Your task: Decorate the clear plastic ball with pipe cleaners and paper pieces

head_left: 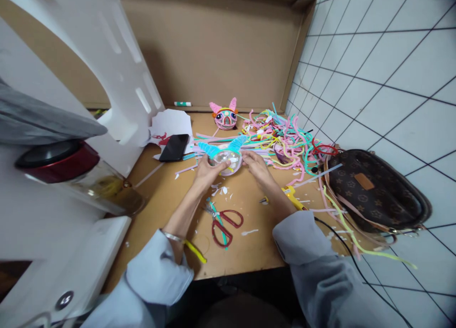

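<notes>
My left hand (207, 173) grips a clear, rounded plastic shell (233, 168) from its left side, the thumb lying over its front. Two blue fuzzy ears (238, 143) stick up from the top of the shell, and whitish bits show through it. At the shell's right edge, my right hand (259, 169) has its fingertips pinched together; whatever they hold is too small to make out. Below the hands, red-handled scissors (228, 223) lie on the brown tabletop over a teal strip. A yellow glue gun (292, 197) rests beside my right forearm, partly hidden by it.
Tangled pipe cleaners (281, 133) spread behind and right. A finished pink-eared animal head (225, 118) stands at the back. A black phone (174, 147) lies on white paper (173, 122). A brown handbag (377, 190) sits right, a glass jug (96, 188) left. The gun's black cord (351, 257) trails right.
</notes>
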A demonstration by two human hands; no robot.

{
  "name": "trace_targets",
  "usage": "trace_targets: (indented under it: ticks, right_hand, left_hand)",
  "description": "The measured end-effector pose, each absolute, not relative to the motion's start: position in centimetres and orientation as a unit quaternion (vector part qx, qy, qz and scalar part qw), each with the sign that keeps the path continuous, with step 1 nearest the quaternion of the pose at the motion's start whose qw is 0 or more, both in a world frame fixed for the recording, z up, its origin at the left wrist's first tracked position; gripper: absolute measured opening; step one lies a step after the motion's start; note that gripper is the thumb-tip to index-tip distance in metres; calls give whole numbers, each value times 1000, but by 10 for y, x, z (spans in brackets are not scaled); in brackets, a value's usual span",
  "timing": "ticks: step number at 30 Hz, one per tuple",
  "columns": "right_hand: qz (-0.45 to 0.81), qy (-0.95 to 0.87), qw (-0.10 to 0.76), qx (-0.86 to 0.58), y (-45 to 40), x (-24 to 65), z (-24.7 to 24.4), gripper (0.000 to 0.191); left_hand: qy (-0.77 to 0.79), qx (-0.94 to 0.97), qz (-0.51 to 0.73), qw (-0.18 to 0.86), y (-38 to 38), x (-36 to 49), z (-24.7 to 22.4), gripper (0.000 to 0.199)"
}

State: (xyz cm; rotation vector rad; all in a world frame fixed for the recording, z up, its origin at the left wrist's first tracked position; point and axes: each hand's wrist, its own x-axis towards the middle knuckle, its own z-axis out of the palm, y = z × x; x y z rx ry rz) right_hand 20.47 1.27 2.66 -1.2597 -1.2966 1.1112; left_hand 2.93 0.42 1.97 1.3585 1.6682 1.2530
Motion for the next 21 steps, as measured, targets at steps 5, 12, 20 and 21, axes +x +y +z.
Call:
trace_targets:
  ticks: [5, 12, 20, 21]
  right_hand:
    - [461, -513, 486, -537, 17, 206, 22, 29]
    - [448, -523, 510, -515, 23, 207, 14, 22]
    - [444, -538, 482, -531, 25, 207, 15, 24]
    - [444, -542, 480, -528, 25, 207, 14, 24]
  left_hand:
    - [612, 524, 482, 345, 3, 32, 22, 55]
    - [584, 503, 522, 363, 6, 35, 16, 66]
    - [567, 510, 543, 352, 10, 40, 8, 69]
    - [570, 509, 540, 353, 10, 40, 9, 70]
